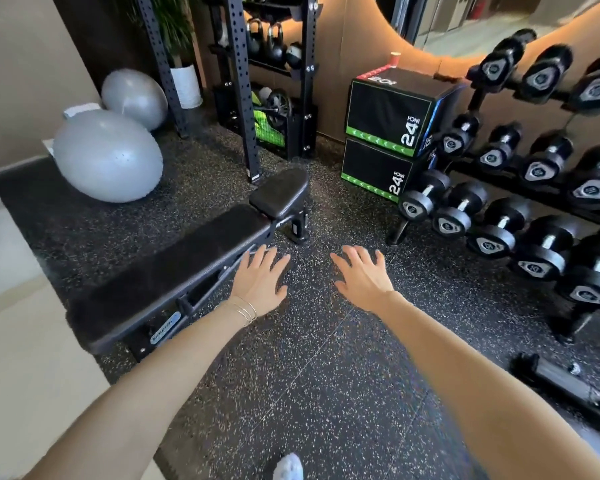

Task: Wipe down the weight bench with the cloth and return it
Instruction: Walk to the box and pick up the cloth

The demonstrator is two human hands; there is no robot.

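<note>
A black padded weight bench [174, 271] runs diagonally from lower left to the centre, with a smaller seat pad [279, 194] at its far end. My left hand [260, 280] is stretched out palm down with fingers spread, just past the bench's right edge, holding nothing. My right hand [361, 275] hovers over the speckled rubber floor, also flat and spread, empty. No cloth is visible anywhere in the view.
A dumbbell rack [520, 202] fills the right side. Two stacked black plyo boxes [392, 133] stand behind the bench. Two grey exercise balls [108, 155] lie at the left. A black rack with kettlebells [274, 46] stands at the back. A black bar [568, 386] lies at lower right.
</note>
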